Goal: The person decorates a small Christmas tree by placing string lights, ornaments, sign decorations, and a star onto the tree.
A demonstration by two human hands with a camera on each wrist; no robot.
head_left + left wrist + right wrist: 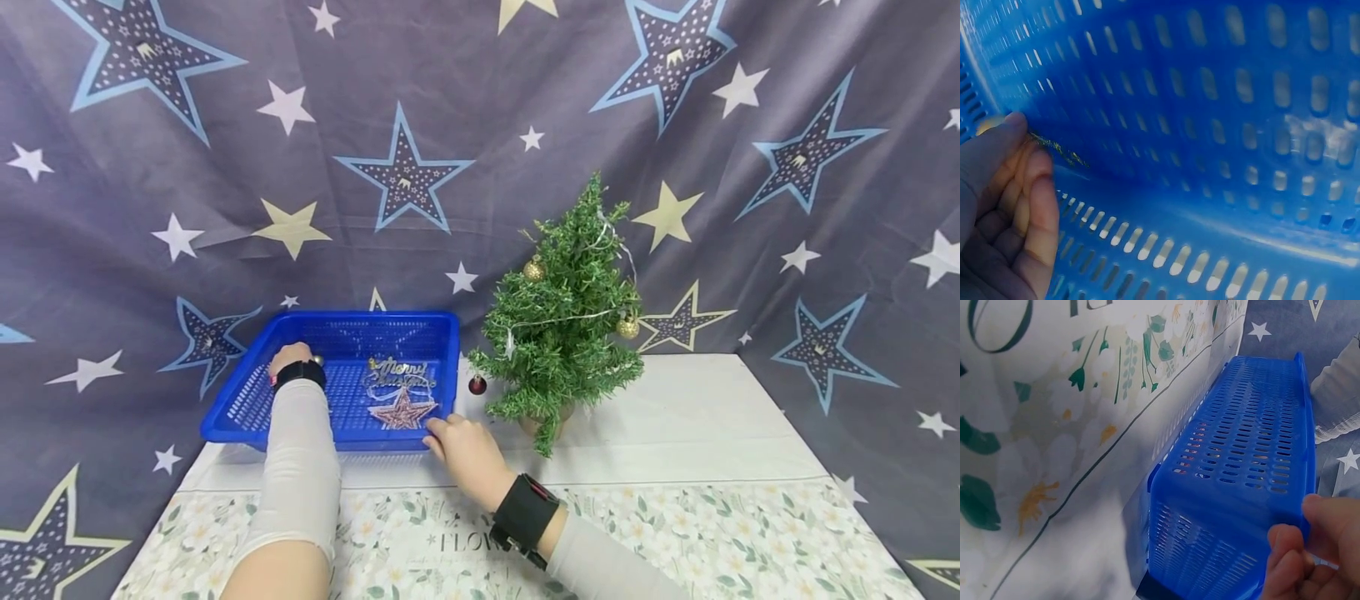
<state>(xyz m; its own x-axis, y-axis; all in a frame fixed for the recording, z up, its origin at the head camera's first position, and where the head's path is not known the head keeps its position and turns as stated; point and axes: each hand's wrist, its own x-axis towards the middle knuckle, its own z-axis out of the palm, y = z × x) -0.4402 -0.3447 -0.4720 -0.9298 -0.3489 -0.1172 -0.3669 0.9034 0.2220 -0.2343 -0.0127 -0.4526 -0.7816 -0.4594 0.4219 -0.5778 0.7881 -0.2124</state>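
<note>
My left hand [291,357] reaches down inside the blue plastic basket [255,367] near its left wall. In the left wrist view, its thumb and fingers pinch a thin gold glittery strand [1060,149]. Beside that hand in the head view, a small gold ball [318,360] partly shows. My right hand [468,454] grips the basket's rim at the near right corner, thumb on one side and curled fingers on the other. A gold "Merry Christmas" sign [401,371] and a pink glitter star ornament [403,410] lie in the right part of the basket.
Right of the basket stands a small green Christmas tree [562,333] with gold balls [628,327], a dark red ball [477,384] and a thin silvery string. A floral cloth [675,533] covers the table; a star-patterned curtain [465,75] hangs behind.
</note>
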